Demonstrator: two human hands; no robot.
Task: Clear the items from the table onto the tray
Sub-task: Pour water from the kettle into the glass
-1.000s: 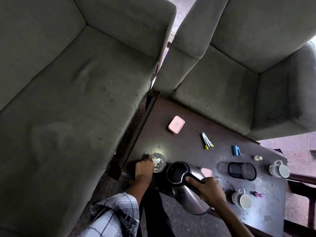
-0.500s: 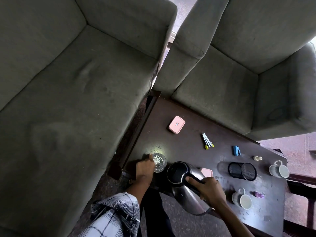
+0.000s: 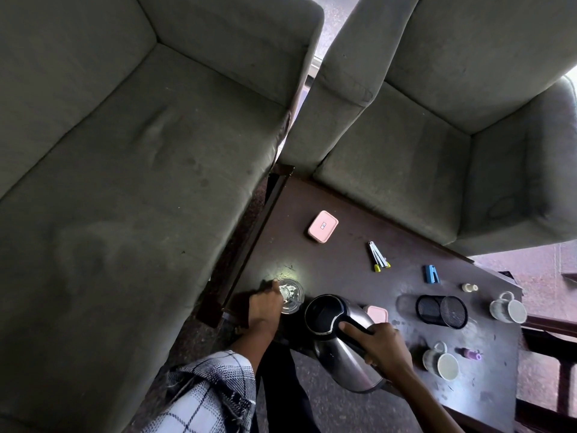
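On the dark wooden table (image 3: 337, 270) my left hand (image 3: 265, 307) grips a clear glass (image 3: 292, 295) near the front left corner. My right hand (image 3: 384, 345) holds the black handle of a steel electric kettle (image 3: 337, 339), which is tilted with its open mouth toward the glass. Also on the table are a pink box (image 3: 323, 226), pens (image 3: 378, 260), a blue clip (image 3: 431, 274), a small bottle (image 3: 469, 287), a black mesh holder (image 3: 441, 311) on its side, two mugs (image 3: 507, 307) (image 3: 441, 360) and a purple item (image 3: 471, 354). No tray is in view.
A grey sofa (image 3: 125, 182) runs along the table's left edge and a grey armchair (image 3: 421, 135) stands behind it. A second pink box (image 3: 377, 314) is partly hidden behind the kettle. Dark wooden furniture (image 3: 549, 339) shows at the right.
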